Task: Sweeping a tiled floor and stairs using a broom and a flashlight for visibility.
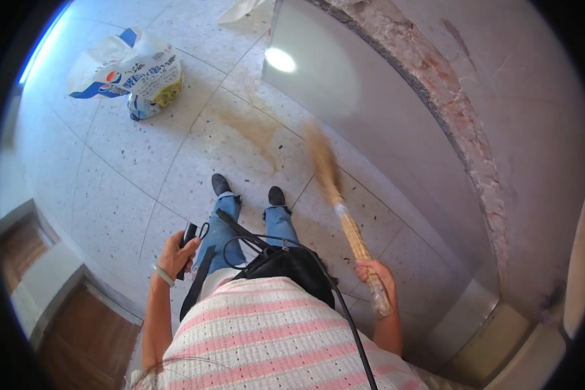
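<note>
My right hand [378, 275] grips the handle of a straw hand broom [353, 231], whose lower end looks wrapped in clear plastic. The bristles [321, 153] are blurred and lie over the tiles beside the wall base; whether they touch the floor I cannot tell. In my left hand [178, 253] is a black cylindrical object [189, 234] with a wrist loop, perhaps a flashlight. A patch of brown dust [253, 129] spreads over the speckled floor tiles [126, 204] ahead of my shoes.
A white and blue printed plastic sack [151, 73] with yellowish contents stands at the upper left. Along the right runs a smooth wall panel [331, 83] below a strip of broken plaster [448, 87]. Brown wooden surfaces [87, 331] lie lower left. A black cable [343, 302] crosses my front.
</note>
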Demonstrator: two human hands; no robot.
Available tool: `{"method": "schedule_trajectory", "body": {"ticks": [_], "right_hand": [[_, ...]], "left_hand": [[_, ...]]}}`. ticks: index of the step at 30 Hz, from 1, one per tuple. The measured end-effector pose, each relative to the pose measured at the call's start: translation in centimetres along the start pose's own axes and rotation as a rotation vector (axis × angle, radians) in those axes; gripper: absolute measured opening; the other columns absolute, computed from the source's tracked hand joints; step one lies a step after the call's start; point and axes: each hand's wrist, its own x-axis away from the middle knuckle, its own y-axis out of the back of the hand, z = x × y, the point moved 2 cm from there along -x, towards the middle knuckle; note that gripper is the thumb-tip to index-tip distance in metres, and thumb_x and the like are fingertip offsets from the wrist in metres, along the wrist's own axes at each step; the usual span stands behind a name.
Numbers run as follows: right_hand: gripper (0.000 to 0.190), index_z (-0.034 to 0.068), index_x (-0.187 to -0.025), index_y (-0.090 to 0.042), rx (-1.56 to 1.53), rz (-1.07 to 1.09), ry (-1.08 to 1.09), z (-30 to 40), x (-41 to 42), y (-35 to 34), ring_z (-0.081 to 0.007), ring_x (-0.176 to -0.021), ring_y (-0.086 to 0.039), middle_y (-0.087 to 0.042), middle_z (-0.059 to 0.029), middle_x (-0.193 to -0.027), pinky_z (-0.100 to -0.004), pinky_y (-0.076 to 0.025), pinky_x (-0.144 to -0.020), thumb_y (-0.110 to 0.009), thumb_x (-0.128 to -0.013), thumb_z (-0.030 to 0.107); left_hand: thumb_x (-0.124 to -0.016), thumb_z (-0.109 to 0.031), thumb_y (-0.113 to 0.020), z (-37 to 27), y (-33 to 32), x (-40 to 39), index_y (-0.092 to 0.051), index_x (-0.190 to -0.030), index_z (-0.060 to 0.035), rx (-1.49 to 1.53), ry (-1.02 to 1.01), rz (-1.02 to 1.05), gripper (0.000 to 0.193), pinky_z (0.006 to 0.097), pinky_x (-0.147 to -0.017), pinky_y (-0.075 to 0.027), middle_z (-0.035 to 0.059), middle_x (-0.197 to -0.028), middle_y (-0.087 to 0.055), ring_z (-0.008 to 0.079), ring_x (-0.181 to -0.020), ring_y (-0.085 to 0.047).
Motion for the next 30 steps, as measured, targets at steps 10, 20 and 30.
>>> {"method": "schedule_trajectory", "body": {"ticks": [10, 20, 30], "right_hand": [[0.019, 0.003, -0.082, -0.056, -0.004, 0.004, 0.426, 6.9, -13.9, 8.7, -0.0194, -0.061, -0.057, -0.058, -0.0077, -0.07, -0.0307, -0.046, -0.057, -0.057, -0.086, 0.021], [0.015, 0.004, -0.076, -0.054, 0.253, -0.14, 0.178, 6.3, 4.1, 3.9, -0.0074, -0.05, -0.05, -0.052, -0.0012, -0.062, -0.0203, -0.041, -0.044, -0.068, -0.075, 0.009], [0.014, 0.002, -0.087, -0.053, -0.178, -0.01, 0.429, 2.6, -6.4, 9.8, -0.0117, -0.053, -0.049, -0.053, -0.0038, -0.068, -0.0257, -0.044, -0.05, -0.055, -0.086, 0.015]], "left_hand": [[-0.087, -0.024, -0.063, 0.7, -2.3, 1.7, -0.051, -0.082, -0.0012, -0.037, 0.091, -0.096, 0.026, 0.0229, -0.036, -0.034, -0.0011, -0.056, -0.046, 0.0065, -0.04, -0.042], [-0.088, -0.024, -0.063, -1.6, -7.0, 1.3, -0.051, -0.083, -0.0012, -0.095, 0.033, 0.025, 0.027, 0.0233, -0.037, -0.035, -0.0012, -0.057, -0.046, 0.0062, -0.042, -0.043], [-0.088, -0.026, -0.063, 0.9, -4.5, 1.7, -0.049, -0.079, -0.0019, -0.004, 0.027, 0.02, 0.029, 0.0241, -0.037, -0.036, -0.0011, -0.056, -0.045, 0.0071, -0.042, -0.044]]}}
